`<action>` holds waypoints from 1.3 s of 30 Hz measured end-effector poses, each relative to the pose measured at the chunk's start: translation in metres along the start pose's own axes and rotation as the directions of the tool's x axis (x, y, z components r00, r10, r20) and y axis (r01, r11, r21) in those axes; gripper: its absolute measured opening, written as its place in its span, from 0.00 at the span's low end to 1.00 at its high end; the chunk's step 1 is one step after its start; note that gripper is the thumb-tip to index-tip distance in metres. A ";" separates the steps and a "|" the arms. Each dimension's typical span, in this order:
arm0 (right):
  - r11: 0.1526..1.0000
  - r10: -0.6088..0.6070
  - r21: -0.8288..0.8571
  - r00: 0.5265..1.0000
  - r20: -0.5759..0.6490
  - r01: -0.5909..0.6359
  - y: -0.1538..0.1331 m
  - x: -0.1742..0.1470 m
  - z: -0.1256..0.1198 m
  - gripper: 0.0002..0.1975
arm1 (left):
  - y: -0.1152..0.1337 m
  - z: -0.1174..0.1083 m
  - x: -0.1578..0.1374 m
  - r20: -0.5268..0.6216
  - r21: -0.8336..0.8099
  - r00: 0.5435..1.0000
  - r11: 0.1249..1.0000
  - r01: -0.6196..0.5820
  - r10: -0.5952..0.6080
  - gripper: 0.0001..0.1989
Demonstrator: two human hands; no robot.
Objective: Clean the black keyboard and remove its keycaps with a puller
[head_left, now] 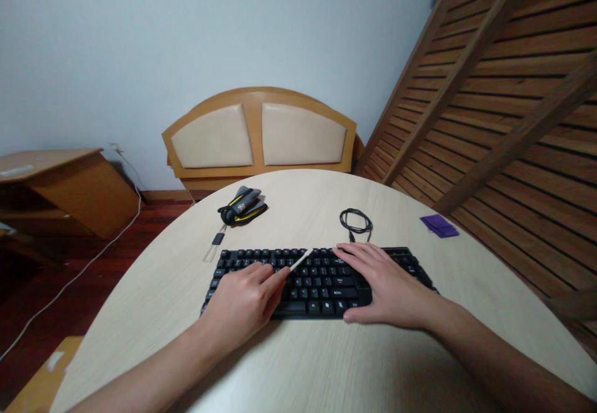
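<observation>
A black computer keyboard point(321, 279) lies on the round pale table. My left hand point(247, 292) is over its left-middle part, closed around a thin white stick that looks like a cotton swab point(301, 260). The swab's tip points away to the right and is at the upper rows of keys. My right hand point(385, 285) spans the keyboard's right part, thumb at the near edge and spread fingers reaching the far edge, gripping it. Several keys are hidden under both hands.
Behind the keyboard lie a coiled black cable point(356, 221), a grey, black and yellow folded bundle point(242, 206) with a metal wire piece point(215, 244), and a purple folded item point(439, 226). A headboard point(258, 96) stands beyond the table point(298, 375); wooden slats point(513, 108) lean at right.
</observation>
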State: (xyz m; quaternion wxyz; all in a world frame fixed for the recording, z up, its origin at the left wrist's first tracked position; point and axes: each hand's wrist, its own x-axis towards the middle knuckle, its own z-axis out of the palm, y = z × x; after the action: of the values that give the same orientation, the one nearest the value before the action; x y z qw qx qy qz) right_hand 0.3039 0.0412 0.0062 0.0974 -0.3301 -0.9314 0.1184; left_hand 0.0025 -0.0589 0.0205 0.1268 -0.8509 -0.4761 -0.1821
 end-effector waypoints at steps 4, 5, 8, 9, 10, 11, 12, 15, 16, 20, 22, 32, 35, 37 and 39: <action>1.000 0.000 -0.008 1.000 -0.002 0.000 0.001 -0.001 0.001 0.55 | -0.002 0.003 0.001 0.045 0.047 0.999 0.999 0.026 -0.028 0.17; 1.000 -0.002 -0.006 1.000 -0.004 0.002 0.001 -0.001 0.001 0.55 | -0.003 0.003 0.001 0.046 0.057 0.998 0.998 0.031 -0.033 0.17; 1.000 -0.011 0.004 1.000 -0.015 0.011 0.004 -0.002 0.003 0.55 | -0.003 0.003 0.000 0.051 0.074 0.998 0.997 0.035 -0.039 0.18; 1.000 -0.015 0.006 1.000 -0.019 0.015 0.004 -0.002 0.003 0.55 | -0.002 0.003 0.000 0.051 0.072 0.998 0.997 0.033 -0.036 0.18; 1.000 -0.018 0.009 1.000 -0.021 0.018 0.004 -0.002 0.003 0.55 | -0.002 0.002 0.000 0.047 0.067 0.998 0.997 0.028 -0.032 0.17; 1.000 -0.019 0.011 1.000 -0.022 0.019 0.004 -0.001 0.003 0.55 | -0.001 0.001 0.000 0.038 0.062 0.999 0.998 0.023 -0.026 0.17; 1.000 -0.018 0.012 1.000 -0.022 0.018 0.004 -0.001 0.003 0.55 | -0.001 0.000 -0.001 0.026 0.058 0.999 0.998 0.018 -0.019 0.17; 1.000 -0.007 0.013 1.000 -0.016 0.008 0.002 -0.001 0.002 0.55 | -0.001 -0.001 0.000 -0.001 0.063 1.000 0.998 0.009 -0.009 0.17; 1.000 -0.005 0.014 1.000 -0.014 0.005 0.002 -0.001 0.001 0.55 | -0.002 -0.001 0.000 0.001 0.066 1.000 0.998 0.010 -0.010 0.17; 1.000 -0.007 0.015 1.000 -0.017 0.008 0.001 -0.001 0.000 0.55 | -0.003 -0.002 0.001 0.004 0.056 1.000 0.998 0.013 -0.014 0.16; 1.000 -0.006 0.011 1.000 -0.013 0.007 0.001 -0.001 0.000 0.55 | -0.005 -0.004 0.001 -0.006 0.036 1.000 0.999 0.016 -0.015 0.15; 1.000 0.011 0.000 1.000 0.015 -0.011 -0.002 0.000 -0.002 0.55 | -0.017 -0.015 0.001 -0.008 0.001 1.000 1.000 -0.003 0.003 0.15; 1.000 0.014 -0.011 1.000 0.024 -0.014 -0.002 0.000 -0.001 0.56 | -0.021 -0.019 0.000 0.015 -0.001 1.000 1.000 -0.011 0.011 0.15; 1.000 0.017 -0.018 0.999 0.027 -0.017 -0.002 0.000 -0.001 0.56 | -0.025 -0.021 -0.001 0.039 -0.010 0.999 1.000 -0.012 0.013 0.15; 1.000 0.018 -0.023 0.999 0.030 -0.017 -0.002 0.000 -0.002 0.56 | -0.031 -0.021 -0.001 0.074 -0.017 0.997 1.000 -0.003 0.005 0.15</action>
State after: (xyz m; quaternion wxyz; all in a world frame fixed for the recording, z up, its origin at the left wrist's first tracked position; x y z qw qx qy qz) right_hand 0.3030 0.0400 0.0083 0.0786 -0.3376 -0.9311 0.1134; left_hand -0.0283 -0.0520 0.0406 0.1024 -0.8591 -0.4772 -0.1541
